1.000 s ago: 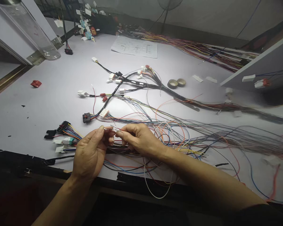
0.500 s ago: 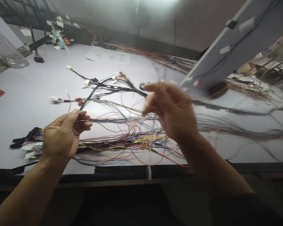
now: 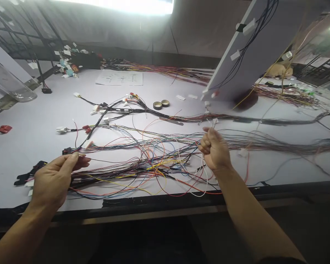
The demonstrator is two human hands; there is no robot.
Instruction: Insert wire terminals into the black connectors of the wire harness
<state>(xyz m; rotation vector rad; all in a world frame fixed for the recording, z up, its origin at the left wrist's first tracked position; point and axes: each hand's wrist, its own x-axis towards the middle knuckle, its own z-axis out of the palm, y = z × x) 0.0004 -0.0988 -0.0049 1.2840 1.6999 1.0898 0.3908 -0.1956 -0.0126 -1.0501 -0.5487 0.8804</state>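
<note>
Over one wire tangle (image 3: pixel 154 161), two hands (image 3: pixel 53 178) (image 3: pixel 216 148) apart, each pinching wire.

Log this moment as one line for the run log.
left hand: pinching wire ends | right hand: fist closed on thin wires | loose wire bundle: spread across white table between the hands | tape rolls: untouched behind

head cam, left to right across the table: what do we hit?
Red connector → left hand pinching wire ends → paper sheet → tangle of loose coloured wires → two tape rolls → right hand, closed on a thin wire → tilted white board.
</note>
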